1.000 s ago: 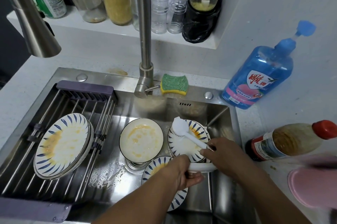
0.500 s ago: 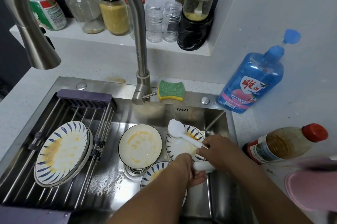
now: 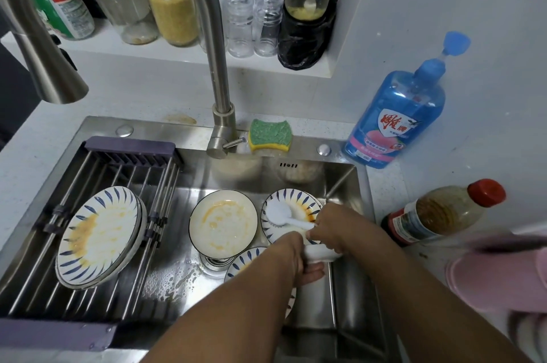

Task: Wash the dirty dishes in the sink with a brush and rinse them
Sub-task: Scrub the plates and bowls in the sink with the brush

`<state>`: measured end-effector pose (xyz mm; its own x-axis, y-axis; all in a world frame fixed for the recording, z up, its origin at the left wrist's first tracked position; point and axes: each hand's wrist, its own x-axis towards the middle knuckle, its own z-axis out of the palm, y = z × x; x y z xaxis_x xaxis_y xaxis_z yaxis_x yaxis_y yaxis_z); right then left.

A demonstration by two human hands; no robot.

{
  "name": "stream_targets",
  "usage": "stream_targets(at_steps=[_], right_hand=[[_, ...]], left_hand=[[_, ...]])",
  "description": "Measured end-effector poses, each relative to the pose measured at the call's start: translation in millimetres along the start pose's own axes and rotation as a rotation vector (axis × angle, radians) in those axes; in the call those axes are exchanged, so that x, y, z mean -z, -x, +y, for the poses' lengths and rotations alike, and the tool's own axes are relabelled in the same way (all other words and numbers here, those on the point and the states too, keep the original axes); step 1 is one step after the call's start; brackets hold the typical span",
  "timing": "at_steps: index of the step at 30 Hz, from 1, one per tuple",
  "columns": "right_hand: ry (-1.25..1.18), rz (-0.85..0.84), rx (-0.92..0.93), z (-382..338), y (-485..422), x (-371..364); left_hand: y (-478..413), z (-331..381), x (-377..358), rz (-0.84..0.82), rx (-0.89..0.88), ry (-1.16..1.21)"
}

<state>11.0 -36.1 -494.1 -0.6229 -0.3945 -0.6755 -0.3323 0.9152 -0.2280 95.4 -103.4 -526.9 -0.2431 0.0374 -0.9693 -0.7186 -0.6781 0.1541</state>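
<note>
Dishes [image 3: 223, 225] lie soiled in the sink [image 3: 346, 288]; left hand [image 3: 296, 259] grips a white bowl [image 3: 321, 253], right hand [image 3: 337, 229] holds the brush [image 3: 278, 212], so steady the bowl and scrub in firm circles.

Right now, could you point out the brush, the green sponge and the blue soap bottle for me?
brush [image 3: 278, 212]: head view, on its round white head.
green sponge [image 3: 270, 133]: head view, on its green top face.
blue soap bottle [image 3: 410, 95]: head view, on the blue body above the label.

Left grip [image 3: 293, 256] curled closed — right grip [image 3: 334, 223] pinching, just beside.
</note>
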Motion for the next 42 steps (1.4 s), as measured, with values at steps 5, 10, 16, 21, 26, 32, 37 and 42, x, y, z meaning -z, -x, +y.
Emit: stream_targets(at_steps=[5,10,16,21,26,32,37,42], right_hand=[[0.086,-0.091,-0.035,-2.7,1.8,5.3],[0.081,-0.262,-0.049,6.8,-1.5,1.6],[0.030,-0.307,-0.044,17.4,-1.6,-7.1],[-0.041,-0.369,-0.103,11.7,1.9,-2.8],[-0.086,-0.379,-0.127,6.2,4.4,1.2],[-0.109,-0.430,-0.144,1.6,8.5,1.1],[-0.055,-0.371,-0.085,-13.4,26.6,12.6],[-0.048,-0.184,-0.047,-24.5,56.2,36.5]], left_hand=[[-1.8,-1.3,-1.0,0.014,0.005,-0.023],[0.5,-2.8,1.4,0.014,0.015,-0.090],[4.4,-15.9,5.6,0.048,-0.017,-0.124],[3.3,-14.2,6.9,0.043,-0.032,-0.162],[1.5,-13.5,9.5,0.048,-0.028,-0.229],[8.3,-16.5,18.4,0.007,-0.031,-0.166],[12.2,-20.1,42.5,-0.025,0.013,-0.168],[23.0,-25.8,84.2,-0.075,0.014,-0.229]])
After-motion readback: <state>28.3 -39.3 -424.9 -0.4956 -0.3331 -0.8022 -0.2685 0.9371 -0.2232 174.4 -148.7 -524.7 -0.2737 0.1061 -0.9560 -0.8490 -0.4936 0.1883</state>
